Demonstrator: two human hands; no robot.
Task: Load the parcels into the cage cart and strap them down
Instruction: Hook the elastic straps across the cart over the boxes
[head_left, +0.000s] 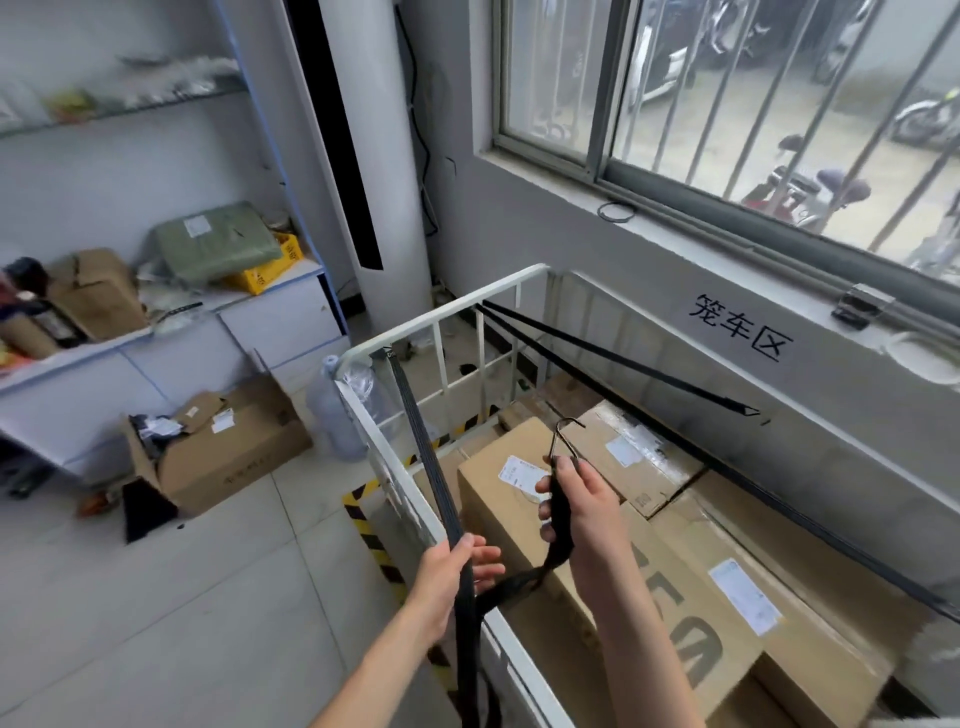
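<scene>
Black strap (421, 447) ran taut from the white cage cart (447, 312) rail down into the left hand (449, 569), fingers wrapped round it. The right hand (579, 512) clutched its hooked end above at least four cardboard parcels (493, 512) sitting inside the cart. A second strap (623, 358) crossed the far corner.

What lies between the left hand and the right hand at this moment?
In the head view, a slack stretch of the black strap sags between the left hand and the right hand; both hold it.
</scene>
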